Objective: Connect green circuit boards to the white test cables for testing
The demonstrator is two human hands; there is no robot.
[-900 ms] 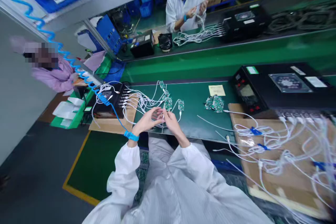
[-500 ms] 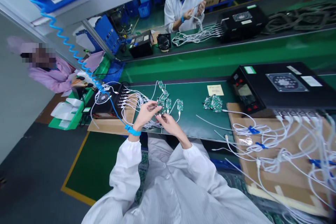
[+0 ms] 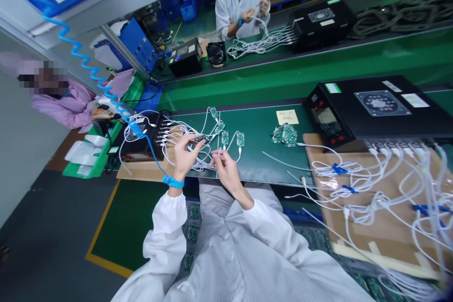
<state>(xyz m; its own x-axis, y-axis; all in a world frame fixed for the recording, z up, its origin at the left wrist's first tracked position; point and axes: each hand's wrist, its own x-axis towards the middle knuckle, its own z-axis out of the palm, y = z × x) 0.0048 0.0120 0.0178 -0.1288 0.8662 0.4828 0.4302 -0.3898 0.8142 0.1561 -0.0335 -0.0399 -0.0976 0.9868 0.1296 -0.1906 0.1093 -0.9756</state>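
Note:
At the near edge of the green bench, my left hand is closed around a small green circuit board, tipped almost edge-on. Just right of it, my right hand pinches what looks like the end of a white cable; the fingers partly cover it. Beyond my hands lie several more boards, among them one board plugged into a white cable. A bundle of white cables runs left to a black box with a fan on top.
A pile of circuit boards sits beside a yellow note. Rightward, a large black box feeds looped white cables over cardboard. A blue coiled cord hangs at left. Another person in pink works there.
My left hand has drawn the board left, away from my right hand, and tipped it edge-on. The whole view has shifted slightly.

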